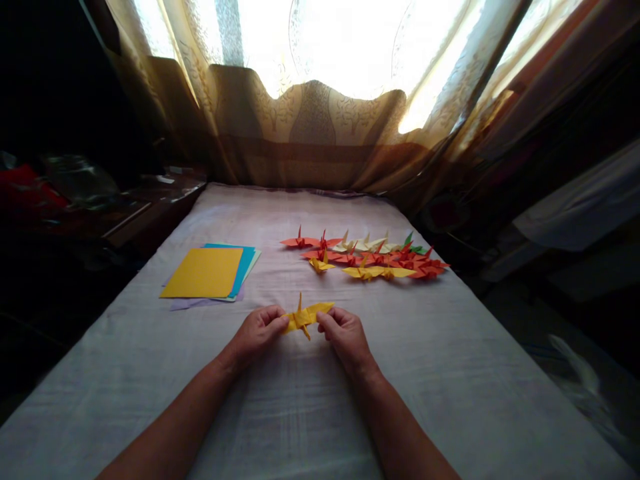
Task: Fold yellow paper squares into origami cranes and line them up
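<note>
A yellow origami crane (302,318) is stretched between my two hands, just above the cloth. My left hand (260,331) pinches its left wing between thumb and fingers. On the other side, my right hand (346,335) grips the right wing, whose tip shows past my fingers. One thin point of the crane stands up and another points down toward me. Beyond my hands lies a small yellow crane (321,265), near a group of folded red cranes (353,257) and yellow cranes (375,272).
A stack of square paper, with a yellow sheet (205,273) on top and blue beneath, lies left on the white tablecloth (280,413). Cream cranes (367,245) and a green crane (413,247) sit in the back rows. A curtain (310,127) hangs behind the table.
</note>
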The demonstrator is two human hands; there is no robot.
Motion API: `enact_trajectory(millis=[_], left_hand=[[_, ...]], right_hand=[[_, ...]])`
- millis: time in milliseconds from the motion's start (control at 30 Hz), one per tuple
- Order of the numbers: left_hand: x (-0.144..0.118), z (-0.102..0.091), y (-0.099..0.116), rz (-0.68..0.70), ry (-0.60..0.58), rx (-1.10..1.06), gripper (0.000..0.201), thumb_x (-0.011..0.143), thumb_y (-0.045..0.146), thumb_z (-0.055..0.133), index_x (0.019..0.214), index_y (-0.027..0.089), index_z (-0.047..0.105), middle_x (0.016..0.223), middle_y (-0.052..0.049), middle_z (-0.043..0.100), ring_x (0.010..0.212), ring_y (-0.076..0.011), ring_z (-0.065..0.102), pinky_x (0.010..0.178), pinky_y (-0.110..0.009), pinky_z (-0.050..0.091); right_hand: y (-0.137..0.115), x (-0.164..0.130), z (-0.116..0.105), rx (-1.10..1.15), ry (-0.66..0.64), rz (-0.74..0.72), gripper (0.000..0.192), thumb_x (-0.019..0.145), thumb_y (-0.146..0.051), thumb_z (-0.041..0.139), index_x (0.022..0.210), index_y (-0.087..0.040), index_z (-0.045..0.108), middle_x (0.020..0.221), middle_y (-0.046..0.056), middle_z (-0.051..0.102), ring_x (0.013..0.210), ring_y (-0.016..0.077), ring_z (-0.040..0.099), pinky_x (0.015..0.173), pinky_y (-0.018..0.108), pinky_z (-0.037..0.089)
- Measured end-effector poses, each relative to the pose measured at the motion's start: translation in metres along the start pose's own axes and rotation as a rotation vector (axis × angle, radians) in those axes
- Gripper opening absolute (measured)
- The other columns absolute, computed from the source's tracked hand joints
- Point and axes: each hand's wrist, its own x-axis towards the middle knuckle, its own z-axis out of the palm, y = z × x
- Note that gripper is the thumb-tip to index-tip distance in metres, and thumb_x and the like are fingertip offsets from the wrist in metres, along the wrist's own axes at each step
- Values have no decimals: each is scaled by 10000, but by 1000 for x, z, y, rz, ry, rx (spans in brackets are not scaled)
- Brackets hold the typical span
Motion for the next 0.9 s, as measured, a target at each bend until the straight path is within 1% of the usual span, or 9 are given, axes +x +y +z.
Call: enact_trajectory(millis=[100,333,433,533,567,633,700,733,900], left_hand=[[0,0,-2,5,28,9,413,746,589,596,691,187,517,618,50,443,545,-101,354,492,-203,286],[5,1,-13,22,164,4,474,713,648,617,686,181,537,622,38,473,583,-120,414,529,-213,326],[8,1,-12,39,205,19,472,709,649,623,683,183,551,622,37,501,593,-134,463,548,-228,366],[13,1,-10,75,254,30,444,695,626,646,696,190,566,633,28,572,624,-153,540,597,-247,418],[15,0,-10,77,261,20,438,686,620,654,740,191,584,648,20,611,639,-162,571,616,-254,435],[21,0,-12,73,251,3,478,677,614,659,894,190,617,695,-5,685,673,-183,627,645,-271,465],[26,0,-14,92,223,30,545,697,612,638,1036,185,613,724,-26,719,695,-197,663,658,-286,488],[30,1,-15,110,211,58,553,714,606,624,1070,182,611,726,-30,723,699,-199,672,660,-290,496],[50,7,-16,188,191,199,432,781,512,583,1047,175,632,730,-22,711,682,-179,660,644,-276,499]], right_hand=[[3,2,-2,-13,15,-20,363,658,-526,629,508,-205,550,463,-44,488,453,97,390,488,233,321],[10,9,-3,-27,69,-81,391,656,-548,629,490,-204,543,459,-31,496,460,104,392,484,235,319],[10,11,-1,-20,65,-78,405,650,-568,629,493,-204,544,440,-43,465,440,99,376,473,233,314],[9,14,2,-11,67,-86,414,640,-582,620,496,-200,553,430,-43,471,426,95,371,466,232,323],[8,15,2,-9,69,-94,414,636,-585,618,499,-199,557,433,-39,484,425,95,377,466,232,329],[6,17,3,-5,74,-107,413,632,-587,614,508,-196,564,450,-27,518,425,97,393,463,232,338],[5,19,1,-3,85,-116,411,631,-587,611,512,-195,567,467,-16,542,428,100,406,458,231,341],[4,21,-1,-4,91,-122,412,631,-588,612,513,-195,569,471,-13,548,429,102,411,455,231,342],[0,33,-20,-17,156,-154,427,628,-609,623,520,-199,570,486,-9,564,438,108,427,466,235,354]])
